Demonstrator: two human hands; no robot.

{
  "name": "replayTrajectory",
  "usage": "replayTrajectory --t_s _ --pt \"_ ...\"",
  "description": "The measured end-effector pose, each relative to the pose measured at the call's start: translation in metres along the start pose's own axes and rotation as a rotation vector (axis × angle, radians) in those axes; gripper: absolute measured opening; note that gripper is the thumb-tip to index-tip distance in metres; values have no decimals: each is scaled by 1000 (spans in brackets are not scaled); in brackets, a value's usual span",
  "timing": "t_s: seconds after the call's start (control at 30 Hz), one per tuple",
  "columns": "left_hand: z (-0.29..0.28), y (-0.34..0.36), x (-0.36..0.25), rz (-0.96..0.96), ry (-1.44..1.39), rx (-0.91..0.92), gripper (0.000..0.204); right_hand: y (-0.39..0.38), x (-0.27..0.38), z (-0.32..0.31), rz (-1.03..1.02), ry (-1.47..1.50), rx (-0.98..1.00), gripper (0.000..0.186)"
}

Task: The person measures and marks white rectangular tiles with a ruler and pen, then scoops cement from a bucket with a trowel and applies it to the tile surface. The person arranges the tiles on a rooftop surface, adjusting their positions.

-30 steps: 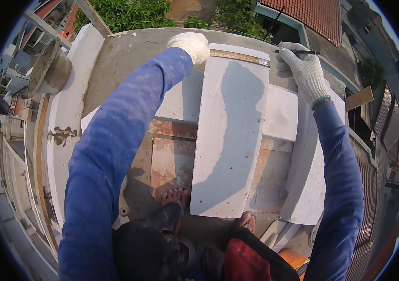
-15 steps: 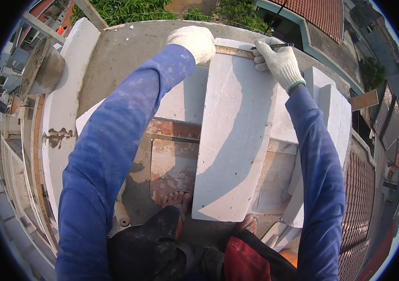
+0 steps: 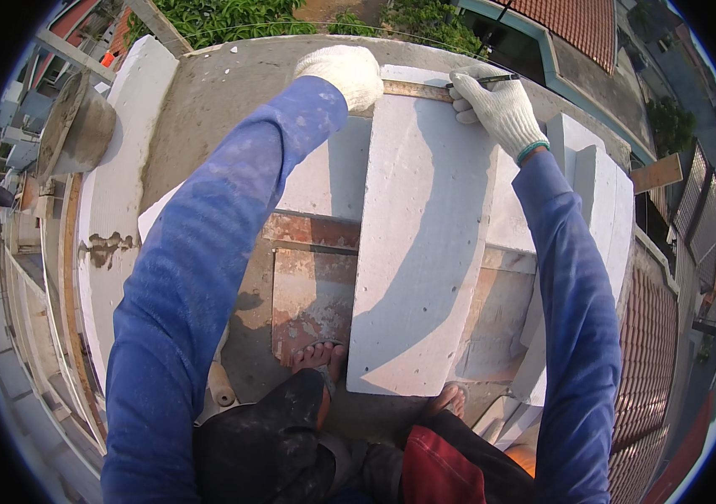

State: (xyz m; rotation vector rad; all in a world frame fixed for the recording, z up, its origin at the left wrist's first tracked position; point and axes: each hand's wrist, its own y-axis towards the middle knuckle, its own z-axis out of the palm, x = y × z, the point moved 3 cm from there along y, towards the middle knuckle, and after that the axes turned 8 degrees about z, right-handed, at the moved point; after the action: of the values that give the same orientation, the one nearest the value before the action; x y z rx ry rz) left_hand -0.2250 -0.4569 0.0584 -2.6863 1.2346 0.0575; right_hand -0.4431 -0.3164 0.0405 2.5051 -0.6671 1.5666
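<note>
A long white lightweight concrete block (image 3: 413,252) lies lengthwise in front of me, its near end between my feet. Across its far end runs a yellowish, worn ruler (image 3: 417,90). My left hand (image 3: 341,74), in a white knit glove, is closed at the ruler's left end; its fingers are hidden behind the back of the hand. At the ruler's right end my gloved right hand (image 3: 497,107) holds a thin black pen (image 3: 501,79) between thumb and fingers, its tip pointing left toward the block's far edge. A dark shadow falls across the block's face.
More white blocks lie beneath and to the right (image 3: 597,193). A cement-caked bucket (image 3: 85,126) stands at the far left beside a white block wall (image 3: 110,227). A reddish stained board (image 3: 312,294) lies by my left foot. Beyond the ledge are tiled roofs (image 3: 564,29).
My right hand and the pen have shifted very slightly left along the block's far edge. My left hand, the ruler and the block keep nearly the same places.
</note>
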Motion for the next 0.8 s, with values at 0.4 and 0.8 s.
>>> replayTrajectory --t_s 0.4,0.8 --pt "3 1 -1 -40 98 36 39 -5 0 1 1 28 -13 34" --pt "1 -2 -2 -46 90 41 39 -2 -2 3 21 2 -27 36"
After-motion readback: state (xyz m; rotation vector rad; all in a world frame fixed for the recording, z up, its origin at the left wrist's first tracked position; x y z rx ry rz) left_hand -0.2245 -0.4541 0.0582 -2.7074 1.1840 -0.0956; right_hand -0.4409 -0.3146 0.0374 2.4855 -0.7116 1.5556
